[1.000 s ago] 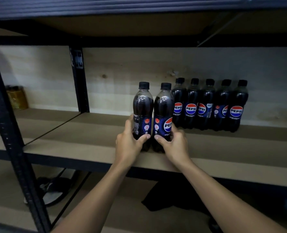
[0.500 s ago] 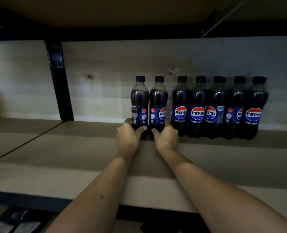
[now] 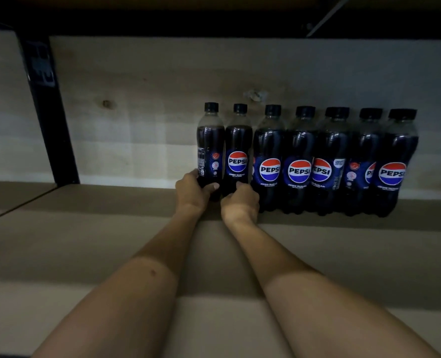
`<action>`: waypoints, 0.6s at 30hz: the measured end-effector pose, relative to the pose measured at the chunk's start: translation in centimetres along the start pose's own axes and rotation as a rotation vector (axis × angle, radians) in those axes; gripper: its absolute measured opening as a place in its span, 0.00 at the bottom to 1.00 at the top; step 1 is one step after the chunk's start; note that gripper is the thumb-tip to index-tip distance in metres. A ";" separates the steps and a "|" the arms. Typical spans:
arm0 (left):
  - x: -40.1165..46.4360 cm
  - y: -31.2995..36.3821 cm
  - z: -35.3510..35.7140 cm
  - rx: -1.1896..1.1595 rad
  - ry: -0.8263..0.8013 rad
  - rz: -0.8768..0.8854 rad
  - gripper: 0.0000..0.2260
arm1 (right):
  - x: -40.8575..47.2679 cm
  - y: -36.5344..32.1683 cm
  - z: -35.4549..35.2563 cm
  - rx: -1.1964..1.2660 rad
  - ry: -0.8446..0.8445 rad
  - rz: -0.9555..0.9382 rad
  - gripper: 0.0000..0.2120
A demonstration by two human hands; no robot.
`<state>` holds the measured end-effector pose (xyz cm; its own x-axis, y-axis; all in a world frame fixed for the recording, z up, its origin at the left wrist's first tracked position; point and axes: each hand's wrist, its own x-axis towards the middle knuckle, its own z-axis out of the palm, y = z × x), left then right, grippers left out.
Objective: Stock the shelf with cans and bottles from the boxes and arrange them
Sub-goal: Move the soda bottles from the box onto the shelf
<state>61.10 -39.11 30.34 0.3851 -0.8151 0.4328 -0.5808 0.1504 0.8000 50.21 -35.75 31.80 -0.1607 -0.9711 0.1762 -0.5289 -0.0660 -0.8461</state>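
A: where are the arms?
B: both stretched forward, side by side. Left grip (image 3: 192, 193) curls round a bottle (image 3: 210, 151) base, right grip (image 3: 241, 202) wraps the next bottle (image 3: 238, 151).

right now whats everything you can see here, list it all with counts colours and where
pepsi bottles: seven, dark cola with black caps and blue labels, upright in one row against the back wall, right of middle
leftmost bottle: one of the seven, label turned so the small print faces out, at the row's left end
second bottle: one of the seven, logo facing out, next to the leftmost
shelf board: one, light brown, under the bottles
back wall: one, pale wood with a knot, behind the row
upright post: one, black, at the left
left hand: one, grip around the base of the leftmost bottle
right hand: one, grip around the base of the second bottle
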 end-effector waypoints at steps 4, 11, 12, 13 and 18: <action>0.4 0.2 0.1 0.078 -0.007 0.035 0.19 | -0.1 0.1 -0.2 0.072 0.007 0.008 0.20; -0.1 0.4 -0.3 0.148 -0.117 0.020 0.18 | 0.0 0.5 -0.2 0.138 0.000 -0.001 0.22; -0.1 0.4 -0.3 0.170 -0.130 0.021 0.18 | 0.0 0.5 -0.2 0.126 -0.006 -0.008 0.24; -0.1 0.4 -0.4 0.201 -0.145 0.023 0.18 | 0.0 0.5 -0.2 0.112 -0.012 -0.014 0.25; -0.9 0.8 -0.7 0.281 -0.259 0.028 0.20 | 0.1 0.6 -0.3 0.104 -0.025 -0.027 0.27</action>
<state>60.80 -37.85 30.84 0.1927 -0.9327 0.3048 -0.7764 0.0450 0.6286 49.67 -35.79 31.44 -0.1262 -0.9740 0.1879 -0.4433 -0.1141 -0.8891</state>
